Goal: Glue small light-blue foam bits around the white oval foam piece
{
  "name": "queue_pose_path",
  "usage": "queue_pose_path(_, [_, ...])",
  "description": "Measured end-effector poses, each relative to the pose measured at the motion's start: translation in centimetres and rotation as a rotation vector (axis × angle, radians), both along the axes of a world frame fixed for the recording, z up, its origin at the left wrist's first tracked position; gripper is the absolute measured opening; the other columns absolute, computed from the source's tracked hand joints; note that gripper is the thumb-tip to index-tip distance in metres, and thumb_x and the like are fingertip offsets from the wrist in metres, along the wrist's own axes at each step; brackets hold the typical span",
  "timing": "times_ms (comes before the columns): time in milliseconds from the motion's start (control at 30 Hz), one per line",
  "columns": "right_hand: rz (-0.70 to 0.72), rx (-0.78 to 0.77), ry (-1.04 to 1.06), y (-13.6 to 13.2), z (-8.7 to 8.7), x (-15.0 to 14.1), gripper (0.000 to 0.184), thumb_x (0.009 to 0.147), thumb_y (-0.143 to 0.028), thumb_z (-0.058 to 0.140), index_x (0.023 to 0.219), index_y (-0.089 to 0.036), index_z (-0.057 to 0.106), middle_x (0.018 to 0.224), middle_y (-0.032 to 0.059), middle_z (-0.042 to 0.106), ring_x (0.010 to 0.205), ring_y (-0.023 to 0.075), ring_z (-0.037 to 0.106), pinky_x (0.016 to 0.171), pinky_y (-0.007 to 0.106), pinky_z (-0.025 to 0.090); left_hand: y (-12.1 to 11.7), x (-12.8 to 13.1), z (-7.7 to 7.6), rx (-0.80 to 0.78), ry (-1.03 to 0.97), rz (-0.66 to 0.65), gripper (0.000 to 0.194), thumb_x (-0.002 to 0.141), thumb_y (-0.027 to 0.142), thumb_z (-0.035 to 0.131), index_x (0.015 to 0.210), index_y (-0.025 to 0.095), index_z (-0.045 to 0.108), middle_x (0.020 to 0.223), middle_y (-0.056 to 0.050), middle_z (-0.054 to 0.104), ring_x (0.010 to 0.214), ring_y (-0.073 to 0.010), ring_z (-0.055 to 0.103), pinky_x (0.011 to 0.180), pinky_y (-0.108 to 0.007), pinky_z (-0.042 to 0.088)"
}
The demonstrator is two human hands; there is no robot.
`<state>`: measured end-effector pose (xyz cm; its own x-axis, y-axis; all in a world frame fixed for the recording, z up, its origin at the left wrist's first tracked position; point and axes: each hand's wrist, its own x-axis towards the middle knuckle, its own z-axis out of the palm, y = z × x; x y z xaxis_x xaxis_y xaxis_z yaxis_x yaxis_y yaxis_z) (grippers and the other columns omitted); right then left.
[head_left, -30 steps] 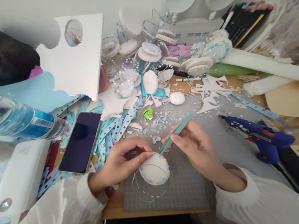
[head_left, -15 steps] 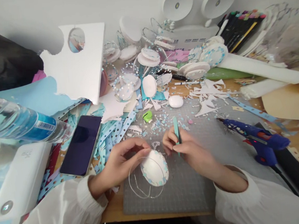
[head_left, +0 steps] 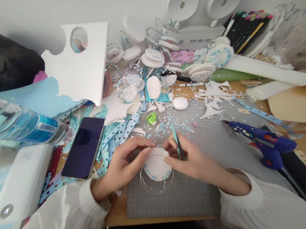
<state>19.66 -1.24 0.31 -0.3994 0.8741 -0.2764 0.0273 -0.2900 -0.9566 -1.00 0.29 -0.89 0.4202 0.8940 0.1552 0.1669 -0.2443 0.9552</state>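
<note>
Disc (head_left: 158, 168) looked light, crushable, best held by its rim: left hand (head_left: 128, 160) and right hand (head_left: 192, 157) pinched there, toward the front edge of the mat (head_left: 176, 204), right fingers also clamping tweezers (head_left: 175, 136)!

Wooden desk (head_left: 115, 215) that stretched beneath the fingers (head_left: 139, 142), gridded gray cutting mat (head_left: 191, 196) that lay below them, pale-blue confetti (head_left: 163, 125) strewn beyond, jagged white scraps (head_left: 211, 111) farther right.

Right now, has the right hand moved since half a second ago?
Yes: the right hand moved left, away from the glue gun, to the white disc.
</note>
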Motion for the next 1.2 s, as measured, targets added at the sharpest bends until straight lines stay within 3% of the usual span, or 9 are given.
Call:
queue_pose_path(133, [0.000, 0.037, 0.011, -0.14, -0.08, -0.11, 0.031, 0.080, -0.013, 0.060, 0.077, -0.023, 0.031, 0.083, -0.0053, 0.050, 0.065, 0.0056, 0.050, 0.057, 0.019, 0.045, 0.14, 0.09, -0.13, 0.062, -0.029, -0.023, 0.014, 0.086, 0.012, 0.062, 0.099, 0.018, 0.065, 0.100, -0.006, 0.067, 0.098, -0.0179, 0.062, 0.088, -0.030, 0.049])
queue_pose_path(467, [0.021, 0.229, -0.127, -0.88, -0.59, -0.07, 0.028, 0.082, -0.013, 0.058, 0.079, -0.023, 0.032, 0.086, -0.0039, 0.053, 0.067, 0.0076, 0.051, 0.061, 0.022, 0.046, 0.25, 0.26, -0.02, 0.014, -0.031, -0.033, 0.003, 0.086, 0.014, 0.064, 0.087, 0.017, 0.062, 0.089, -0.006, 0.063, 0.087, -0.0165, 0.059, 0.079, -0.030, 0.047])
queue_pose_path(733, [0.045, 0.295, -0.123, -0.89, -0.69, -0.18, 0.029, 0.084, -0.013, 0.056, 0.079, -0.024, 0.030, 0.087, -0.0033, 0.053, 0.069, 0.0083, 0.050, 0.063, 0.023, 0.045, -0.02, 0.28, -0.07, -0.105, -0.086, -0.057, 0.001, 0.089, 0.016, 0.060, 0.089, 0.017, 0.061, 0.088, -0.004, 0.059, 0.084, -0.0149, 0.056, 0.077, -0.028, 0.045])
queue_pose_path(1200, [0.041, 0.282, -0.113, -0.92, -0.66, -0.28, 0.030, 0.084, -0.014, 0.056, 0.078, -0.024, 0.028, 0.088, -0.0024, 0.054, 0.068, 0.0085, 0.051, 0.063, 0.023, 0.046, 0.02, 0.16, -0.02, -0.042, -0.132, -0.094, 0.012, 0.089, 0.010, 0.057, 0.094, 0.018, 0.064, 0.092, -0.005, 0.060, 0.090, -0.0152, 0.056, 0.081, -0.027, 0.044])
